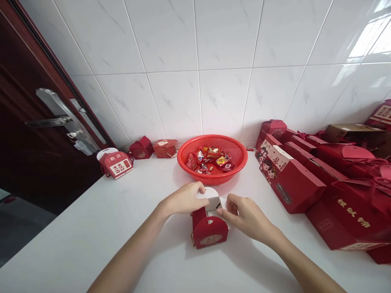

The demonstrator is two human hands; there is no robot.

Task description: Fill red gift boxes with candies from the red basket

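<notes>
A small red gift box stands on the white table, its top open and its pale inside showing. Its rounded front panel has a slot and a light printed oval. My left hand grips the box at its back left, thumb over the opening and fingers curled by the white back flap. At the right side, my right hand pinches the white side flap between thumb and bent fingers. Just behind the box sits a red plastic basket holding several wrapped candies.
Several red gift boxes and bags crowd the table's right side. Along the back left are a red box with a white top, a dark red box and a patterned red box. A tiled wall and a brown door border the table.
</notes>
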